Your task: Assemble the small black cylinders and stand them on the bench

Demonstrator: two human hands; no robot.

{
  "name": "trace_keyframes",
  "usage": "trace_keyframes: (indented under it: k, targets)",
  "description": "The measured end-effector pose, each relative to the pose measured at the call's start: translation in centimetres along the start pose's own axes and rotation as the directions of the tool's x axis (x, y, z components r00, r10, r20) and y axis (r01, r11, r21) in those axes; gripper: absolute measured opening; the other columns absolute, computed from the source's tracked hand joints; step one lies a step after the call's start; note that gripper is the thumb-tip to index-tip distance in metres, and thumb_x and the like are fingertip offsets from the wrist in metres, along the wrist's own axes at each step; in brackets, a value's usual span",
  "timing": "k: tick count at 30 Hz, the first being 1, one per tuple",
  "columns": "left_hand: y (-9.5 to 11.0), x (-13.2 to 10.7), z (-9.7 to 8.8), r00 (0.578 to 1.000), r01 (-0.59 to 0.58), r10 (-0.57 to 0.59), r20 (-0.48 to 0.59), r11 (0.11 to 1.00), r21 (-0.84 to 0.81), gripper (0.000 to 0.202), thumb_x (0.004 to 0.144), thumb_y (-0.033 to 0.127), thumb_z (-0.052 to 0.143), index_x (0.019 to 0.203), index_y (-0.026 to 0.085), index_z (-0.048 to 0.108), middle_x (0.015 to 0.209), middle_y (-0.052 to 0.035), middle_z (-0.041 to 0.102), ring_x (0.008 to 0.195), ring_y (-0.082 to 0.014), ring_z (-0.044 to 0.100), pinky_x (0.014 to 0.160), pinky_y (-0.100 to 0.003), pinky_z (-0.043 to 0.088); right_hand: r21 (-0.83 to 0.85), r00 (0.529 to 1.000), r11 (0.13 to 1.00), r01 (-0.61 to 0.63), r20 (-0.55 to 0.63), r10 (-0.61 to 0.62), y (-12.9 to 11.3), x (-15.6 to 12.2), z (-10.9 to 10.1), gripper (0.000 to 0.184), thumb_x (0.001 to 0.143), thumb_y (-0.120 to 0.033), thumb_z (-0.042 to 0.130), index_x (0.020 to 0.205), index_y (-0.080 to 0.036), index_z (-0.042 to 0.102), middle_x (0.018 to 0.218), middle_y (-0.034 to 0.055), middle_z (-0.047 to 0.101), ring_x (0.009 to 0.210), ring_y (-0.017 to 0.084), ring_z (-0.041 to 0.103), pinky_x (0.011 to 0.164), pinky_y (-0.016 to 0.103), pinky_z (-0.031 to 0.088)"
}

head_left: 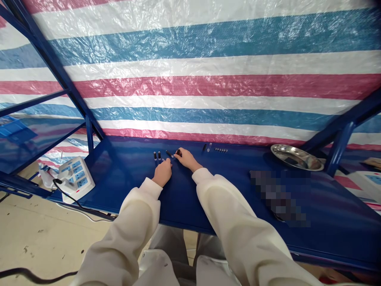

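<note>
Both my hands rest on a blue metal table (214,186), in cream sleeves. My left hand (163,172) lies knuckles up with its fingers curled, its fingertips at a small dark pen-like tube (169,154). My right hand (186,157) pinches a small dark part (178,152) at the tube's right end. Two short dark cylinders (157,155) stand upright just left of my left hand. Further right lie a dark piece and a pale piece (207,147) and a row of several tiny metal parts (221,150).
A shiny metal dish (296,157) sits at the table's right, near a blue frame post (339,149). A white power strip (76,174) with a black cable lies at the left edge. A striped tarp (208,79) hangs behind the table.
</note>
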State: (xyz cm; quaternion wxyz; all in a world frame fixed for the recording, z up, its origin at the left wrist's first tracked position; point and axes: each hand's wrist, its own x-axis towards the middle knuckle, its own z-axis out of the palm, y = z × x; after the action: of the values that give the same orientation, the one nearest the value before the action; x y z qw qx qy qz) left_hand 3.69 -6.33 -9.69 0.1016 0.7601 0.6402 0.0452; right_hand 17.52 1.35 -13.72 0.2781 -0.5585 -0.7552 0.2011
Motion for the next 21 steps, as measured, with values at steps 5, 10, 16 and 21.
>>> trace_keyframes:
  k: [5, 10, 16, 21]
  targets:
    - [0.0, -0.1, 0.0, 1.000, -0.002, 0.002, 0.002, 1.000, -0.006, 0.019, 0.093, 0.021, 0.032, 0.104, 0.014, 0.047, 0.102, -0.0144, 0.063, 0.093, -0.0242, 0.065, 0.078, -0.034, 0.049, -0.071, 1.000, 0.997, 0.029, 0.011, -0.028, -0.2, -0.1, 0.0, 0.011, 0.083, -0.027, 0.059, 0.087, -0.016, 0.058, 0.083, 0.0052, 0.064, 0.075, 0.016, 0.057, 0.067, 0.025, 0.039]
    - [-0.1, -0.3, 0.1, 1.000, -0.010, 0.010, -0.004, 1.000, -0.004, 0.019, 0.093, 0.021, 0.033, 0.103, 0.014, 0.047, 0.100, -0.0135, 0.064, 0.092, -0.0251, 0.065, 0.076, -0.034, 0.049, -0.098, 0.999, 0.995, 0.026, 0.040, -0.022, -0.4, -0.1, 0.0, 0.009, 0.082, -0.023, 0.060, 0.086, -0.016, 0.059, 0.085, 0.0061, 0.064, 0.076, 0.015, 0.057, 0.067, 0.025, 0.039]
    - [-0.2, -0.2, 0.2, 1.000, -0.011, 0.011, -0.013, 1.000, -0.017, 0.018, 0.093, 0.021, 0.033, 0.102, 0.015, 0.047, 0.100, -0.0132, 0.064, 0.092, -0.0243, 0.065, 0.076, -0.033, 0.048, -0.080, 0.993, 0.997, -0.014, 0.119, 0.024, -0.6, 0.1, -0.7, 0.010, 0.078, -0.021, 0.063, 0.085, -0.016, 0.058, 0.079, 0.0034, 0.063, 0.072, 0.014, 0.056, 0.065, 0.023, 0.039]
    - [-0.2, -0.2, 0.2, 0.998, -0.042, 0.039, -0.054, 0.997, -0.060, 0.018, 0.093, 0.021, 0.033, 0.100, 0.015, 0.048, 0.098, -0.0115, 0.064, 0.092, -0.0230, 0.064, 0.077, -0.031, 0.048, 0.036, 0.990, 0.997, -0.064, 0.127, 0.059, -0.7, -0.8, -2.2, 0.023, 0.075, -0.015, 0.063, 0.097, -0.015, 0.055, 0.073, -0.0004, 0.061, 0.068, 0.012, 0.056, 0.065, 0.022, 0.040]
